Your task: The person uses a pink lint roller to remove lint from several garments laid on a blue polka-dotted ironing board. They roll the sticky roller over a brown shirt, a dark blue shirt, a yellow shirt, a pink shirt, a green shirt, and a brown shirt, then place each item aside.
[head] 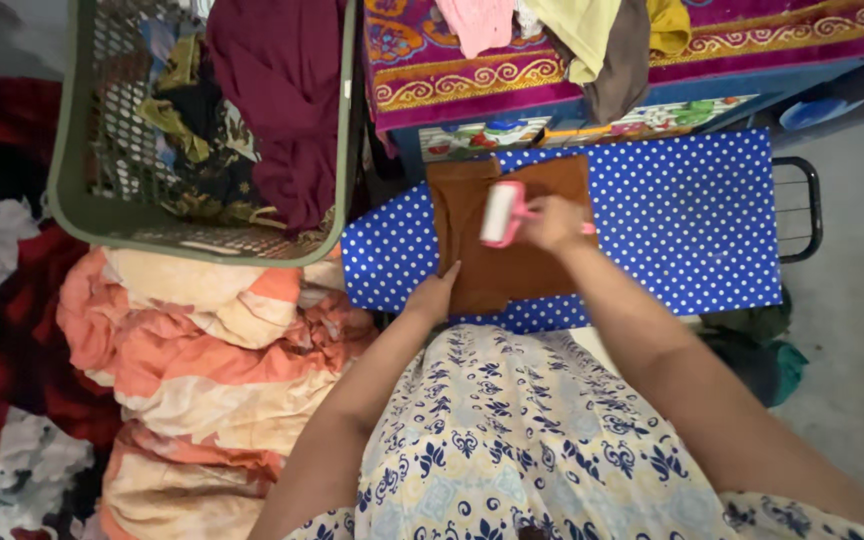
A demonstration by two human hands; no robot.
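A: Fig., head view. What's in the hands?

B: Right hand [552, 222] is clenched round the pink handle of a lint roller [501, 213]; the roller's white drum lies on the brown garment [512, 240], upper-middle part. Left hand [434, 296] is released, fingers flat, pressing the garment's near-left corner. It grasps nothing.

A: Where's the garment?

B: Folded, spread flat on an ironing board [682, 230] w/ a blue cover dotted white, centre of scene. The garment sits on the board's left half; the right half of the cover is bare. A black wire rest [802, 210] sticks out at the board's right end.

A: Surroundings, left side?

B: Green plastic laundry basket [67, 150], far left, holding a maroon cloth [287, 100] and dark patterned fabrics. Its near rim overlaps the board's left end. Below it, near-left, a heap of peach-and-cream bedding [212, 370]. Further left, red, white and black fabric on the floor.

A: Far side?

B: A surface covered by a magenta cloth w/ gold scroll border [422, 70], just beyond the board. On it lie loose clothes: a pink piece [477, 22], a pale yellow piece [582, 30], a grey-brown piece [624, 70], a mustard piece [668, 25].

A: Right side?

B: Grey floor [852, 320]; a dark green cloth bundle [762, 345] lies near the board's near-right corner. A blue object at far right, kind unclear.

A: Person?

B: Only forearms and lap show; the dress is cream w/ navy floral print [512, 440].
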